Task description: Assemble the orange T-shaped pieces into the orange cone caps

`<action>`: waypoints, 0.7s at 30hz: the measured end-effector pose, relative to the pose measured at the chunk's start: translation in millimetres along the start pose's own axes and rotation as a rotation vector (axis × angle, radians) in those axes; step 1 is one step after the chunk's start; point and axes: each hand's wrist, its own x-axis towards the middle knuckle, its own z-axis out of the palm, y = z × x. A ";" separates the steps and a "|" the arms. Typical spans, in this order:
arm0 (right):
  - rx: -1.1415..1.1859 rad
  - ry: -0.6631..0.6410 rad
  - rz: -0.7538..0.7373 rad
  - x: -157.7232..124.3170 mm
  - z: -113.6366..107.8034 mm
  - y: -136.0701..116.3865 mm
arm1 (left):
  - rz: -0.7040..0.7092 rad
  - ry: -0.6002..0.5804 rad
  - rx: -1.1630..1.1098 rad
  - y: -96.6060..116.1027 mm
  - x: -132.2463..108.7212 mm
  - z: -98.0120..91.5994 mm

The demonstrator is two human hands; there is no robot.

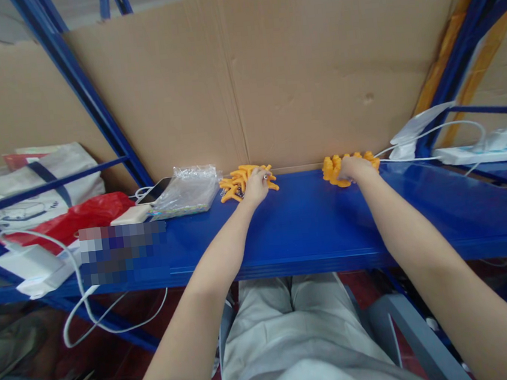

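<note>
Tall cardboard panel (312,63) behind blue shelf (303,227) — blue posts (89,92) either side — dark red floor (124,361) below

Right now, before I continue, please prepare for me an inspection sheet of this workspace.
Surface: blue table, shiny.
Job's things: orange branched pieces piled at left; orange chunky pieces grouped at right.
Clutter: clear plastic bag, phone and red bag at left; white power strip at far right.
Grips: left grip on the branched pieces; right grip at the chunky ones; finger closure unclear.
Cables: white cables at both sides; at left, one hangs below the table edge.
Surroundings: cardboard behind, blue metal frame at both sides.
</note>
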 end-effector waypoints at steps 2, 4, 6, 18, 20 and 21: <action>-0.003 -0.016 0.008 -1.2 -2.3 1.8 | 0.025 -0.037 0.008 -5.7 -0.9 3.8; -0.006 -0.045 0.010 -3.1 -7.2 3.2 | 0.061 -0.103 0.017 -10.1 -2.4 8.8; -0.007 -0.057 0.015 -4.6 -12.3 4.1 | 0.090 -0.186 0.033 -13.3 -4.4 14.1; -0.009 -0.046 0.052 -6.6 -17.9 3.4 | 0.168 -0.196 0.139 -21.5 -3.1 16.9; -0.011 -0.040 0.047 -5.7 -17.0 3.9 | 0.156 -0.203 0.172 -18.7 -3.7 13.6; -0.010 -0.039 0.045 -4.8 -16.1 4.4 | 0.146 -0.205 0.196 -17.3 -4.5 12.1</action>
